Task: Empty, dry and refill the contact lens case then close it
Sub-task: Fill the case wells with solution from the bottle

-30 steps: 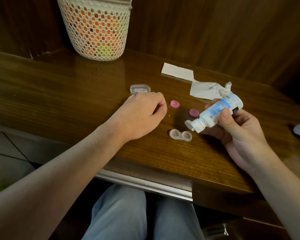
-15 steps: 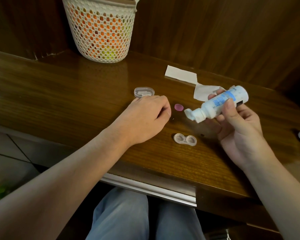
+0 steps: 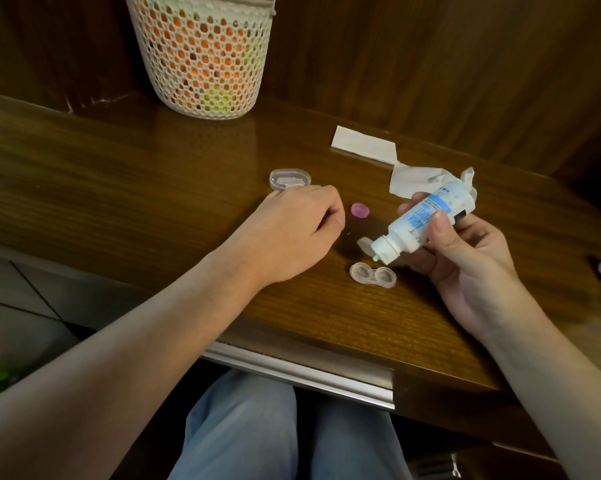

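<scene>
A home: wood-panelled wall point(image 3: 465, 64), wooden table point(image 3: 119, 202), mesh basket point(image 3: 202, 57).

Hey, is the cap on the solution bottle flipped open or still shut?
Open. The bottle, held tilted in the right hand, has its flip cap hanging beside the bare nozzle, which points down just above the lens case.

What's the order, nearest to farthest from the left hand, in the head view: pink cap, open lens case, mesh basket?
From the left hand:
1. Pink cap, just past the fingertips, to their right.
2. Lens case, on the table nearer the person, under the bottle's nozzle.
3. Mesh basket, at the back by the wall.
</scene>
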Demonstrator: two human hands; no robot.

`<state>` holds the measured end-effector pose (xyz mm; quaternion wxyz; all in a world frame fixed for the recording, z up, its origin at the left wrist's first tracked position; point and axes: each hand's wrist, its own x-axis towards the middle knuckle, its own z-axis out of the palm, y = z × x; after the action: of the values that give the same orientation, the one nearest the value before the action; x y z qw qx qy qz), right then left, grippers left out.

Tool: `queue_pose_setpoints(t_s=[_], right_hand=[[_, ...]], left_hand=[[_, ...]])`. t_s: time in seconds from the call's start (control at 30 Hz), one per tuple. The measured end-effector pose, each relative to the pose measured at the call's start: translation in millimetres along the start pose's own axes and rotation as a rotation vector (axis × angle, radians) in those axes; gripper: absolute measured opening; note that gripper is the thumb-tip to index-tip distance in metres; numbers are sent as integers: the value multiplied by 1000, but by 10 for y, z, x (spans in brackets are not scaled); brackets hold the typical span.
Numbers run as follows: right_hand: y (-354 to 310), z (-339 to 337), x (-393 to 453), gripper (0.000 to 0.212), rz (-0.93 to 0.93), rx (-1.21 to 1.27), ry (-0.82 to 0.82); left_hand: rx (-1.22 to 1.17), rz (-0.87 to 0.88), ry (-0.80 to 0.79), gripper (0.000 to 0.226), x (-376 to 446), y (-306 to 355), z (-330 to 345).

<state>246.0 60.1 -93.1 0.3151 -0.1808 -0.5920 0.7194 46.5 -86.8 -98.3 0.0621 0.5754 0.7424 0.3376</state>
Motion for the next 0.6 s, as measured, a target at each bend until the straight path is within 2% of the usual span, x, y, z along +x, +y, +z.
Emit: queue_pose_setpoints(t_s=[0.1,0.27,0.4,0.53,0.6], right_hand=[[5,8,0,70,-4,-24,-28],[-1,7,-8,65,-5,-32,-47],[0,12,-7,69,-6,-50,-42],[3,10,-9,62,-8,-73,-23],[6,7,-7,68,-6,-93,-21]], left_hand=[[2,-3,0,11,-4,6,-3],[10,-4,-1,11,-4,16,-2],[15,-5,-2,11,2,12,-1],[16,-7,0,10,3,10,-4],[10,-10,-1,11,1,11,-2]])
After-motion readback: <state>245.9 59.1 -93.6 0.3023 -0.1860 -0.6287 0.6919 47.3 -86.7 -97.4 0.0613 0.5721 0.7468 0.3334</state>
